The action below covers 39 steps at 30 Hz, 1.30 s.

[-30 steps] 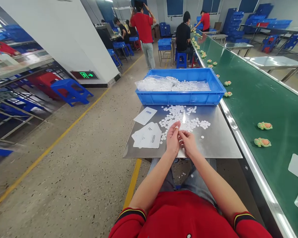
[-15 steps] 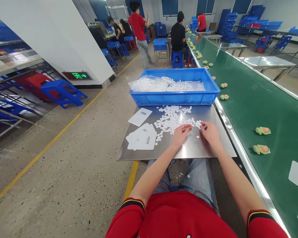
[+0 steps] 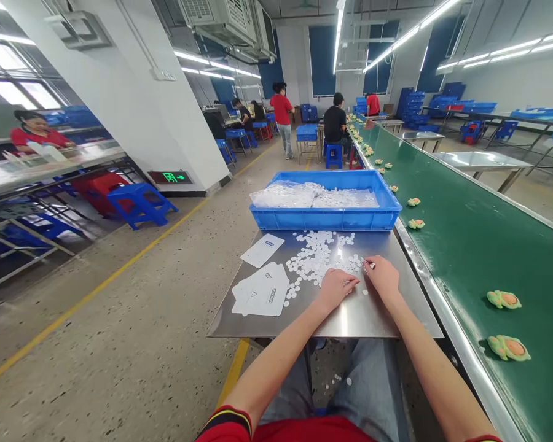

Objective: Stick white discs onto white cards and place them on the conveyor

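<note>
White cards (image 3: 260, 291) lie at the left of a steel table (image 3: 371, 320); beside them small, flat, round white discs (image 3: 316, 255) scatter, overlapping. The left hand (image 3: 335, 288) bends its fingers close together nearby; the right hand (image 3: 383, 279) curls its fingers at their edge; whether either grips one, I cannot tell.

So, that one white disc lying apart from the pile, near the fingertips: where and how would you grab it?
Probably pinch the lone disc by opposite edges, from above and the near side: it lies flat on the metal table, with bare metal on that side and the left hand close on its left.
</note>
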{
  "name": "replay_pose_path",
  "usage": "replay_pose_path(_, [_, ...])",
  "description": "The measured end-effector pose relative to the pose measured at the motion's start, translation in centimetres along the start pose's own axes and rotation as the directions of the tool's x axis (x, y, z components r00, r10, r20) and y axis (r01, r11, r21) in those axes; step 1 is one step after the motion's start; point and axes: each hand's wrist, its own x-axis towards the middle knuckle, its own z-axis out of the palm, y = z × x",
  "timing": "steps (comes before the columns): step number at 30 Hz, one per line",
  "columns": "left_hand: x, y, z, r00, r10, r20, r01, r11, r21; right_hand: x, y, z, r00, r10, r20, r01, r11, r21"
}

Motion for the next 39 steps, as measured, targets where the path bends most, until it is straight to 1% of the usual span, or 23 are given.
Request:
replay_pose_path(2, [0.2,-0.3,-0.5,1.0,0.018,-0.02,-0.018,1.0,-0.007,0.1,0.1,-0.2,1.0,-0.003,-0.013,0.003,0.999,0.032])
replay_pose_path(4, [0.6,-0.4,-0.9,0.998,0.012,-0.062,-0.015,0.999,-0.05,0.0,0.0,-0.4,1.0,-0.013,-0.015,0.014,0.998,0.066])
replay_pose_path(6, [1.0,-0.3,-1.0,0.996,-0.012,-0.093,0.001,0.994,-0.114,-0.2,-0.5,-0.5,0.999,-0.041,-0.003,0.041,0.994,0.103])
replay_pose_path(10, [2.4,0.4,-0.9,0.994,-0.074,-0.086,0.053,0.973,-0.225,-0.6,-1.8,-0.4,0.992,-0.122,0.032,0.115,0.979,0.169])
replay_pose_path(14, [3.8,0.7,-1.3,0.977,-0.126,-0.171,0.08,0.964,-0.253,-0.4,-2.4,-0.3,0.99,-0.14,0.024,0.132,0.968,0.215])
replay_pose_path(16, [4.3,0.6,-1.8,0.974,-0.139,-0.18,0.09,0.962,-0.256,-0.2,-2.0,-0.5,0.992,-0.122,0.017,0.115,0.964,0.238])
replay_pose_path(19, [4.9,0.1,-2.7,0.966,-0.187,-0.18,0.133,0.952,-0.274,-0.1,-0.7,-1.1,0.997,-0.076,0.019,0.068,0.956,0.284])
replay_pose_path(22, [5.7,-0.4,-3.2,0.961,-0.241,-0.138,0.192,0.935,-0.298,0.1,0.7,-1.8,0.997,-0.05,0.05,0.03,0.939,0.341])
replay_pose_path(26, [6.8,-0.4,-2.5,0.965,-0.255,-0.059,0.232,0.939,-0.255,0.7,1.6,-2.1,0.991,-0.075,0.112,0.028,0.926,0.376])
replay_pose_path(29, [7.7,0.0,-1.7,0.97,-0.238,-0.051,0.227,0.959,-0.168,1.3,1.8,-2.0,0.984,-0.091,0.155,0.026,0.926,0.377])
replay_pose_path(32, [8.6,0.0,-1.5,0.972,-0.229,-0.047,0.224,0.97,-0.092,1.7,2.0,-2.0,0.975,-0.106,0.198,0.023,0.925,0.38])
replay_pose_path(36, [9.5,-0.6,-2.3,0.974,-0.227,-0.02,0.226,0.973,-0.04,1.9,2.4,-2.4,0.961,-0.137,0.242,0.041,0.931,0.363])
replay_pose_path(39, [9.5,-1.0,-3.3,0.977,-0.212,-0.023,0.211,0.977,-0.046,2.0,2.2,-2.8,0.948,-0.17,0.271,0.063,0.93,0.362])
